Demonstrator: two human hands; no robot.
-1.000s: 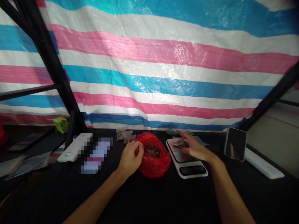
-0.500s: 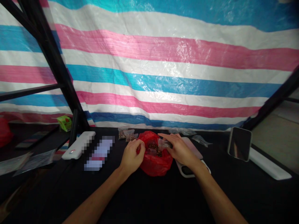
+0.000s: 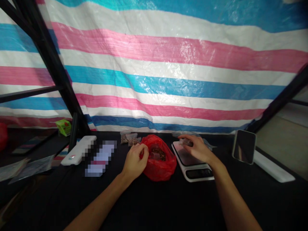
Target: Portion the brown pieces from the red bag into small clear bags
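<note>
My left hand (image 3: 135, 162) pinches the left rim of a red plastic bag (image 3: 160, 171), which stands open on the black table. Inside the bag lie small brown pieces (image 3: 158, 153) and something clear, like a small scoop or cup. Over the plate of a white kitchen scale (image 3: 184, 170), my right hand (image 3: 201, 150) grips a small clear plastic bag (image 3: 185, 142) with dark contents. Whether this little bag touches the plate, I cannot tell. The scale's dark display faces me.
Small filled bags (image 3: 131, 138) lie behind the red bag. Clear bags (image 3: 208, 144) sit behind the scale. A phone (image 3: 244, 147) leans upright at the right beside a long white object (image 3: 274, 166). At the left are a white device (image 3: 79, 150) and a blurred-out item (image 3: 101, 160).
My right hand has moved right, from above the red bag to over the scale, carrying the small clear bag. My left hand keeps its hold on the red bag's rim.
</note>
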